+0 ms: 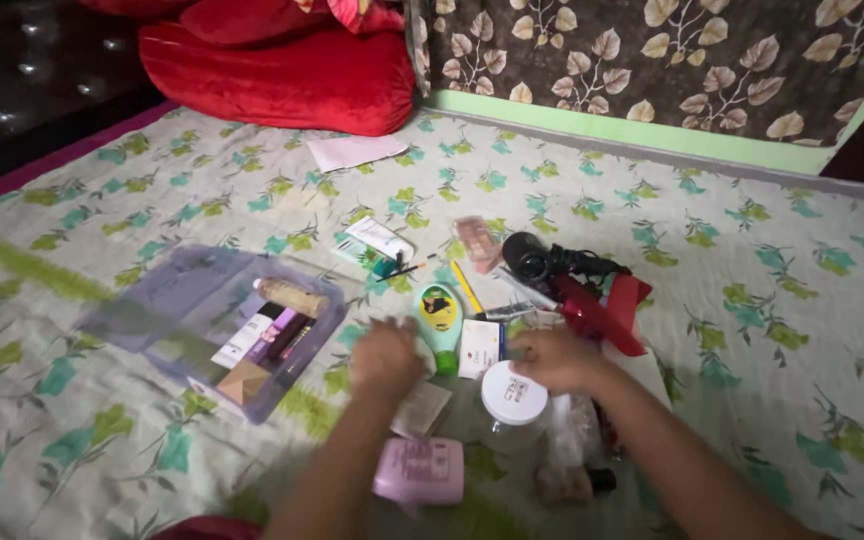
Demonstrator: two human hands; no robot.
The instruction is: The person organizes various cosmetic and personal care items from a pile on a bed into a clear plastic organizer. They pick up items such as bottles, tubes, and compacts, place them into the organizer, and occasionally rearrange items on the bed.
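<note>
two hands: left hand (385, 357), right hand (552, 360); one white-lidded jar (513, 395).

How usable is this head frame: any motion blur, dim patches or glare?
Head view: both the left hand and right hand are smeared by motion blur; the clear plastic box edge also looks streaked; the top left corner by the red pillow is dark; no strong glare; the green tube stays fairly sharp.

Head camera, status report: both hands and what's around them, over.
Left hand blurred, over the green tube. Right hand beside the white-lidded jar; grip unclear. Clear box of cosmetics lies left, pink bottle near.
</note>
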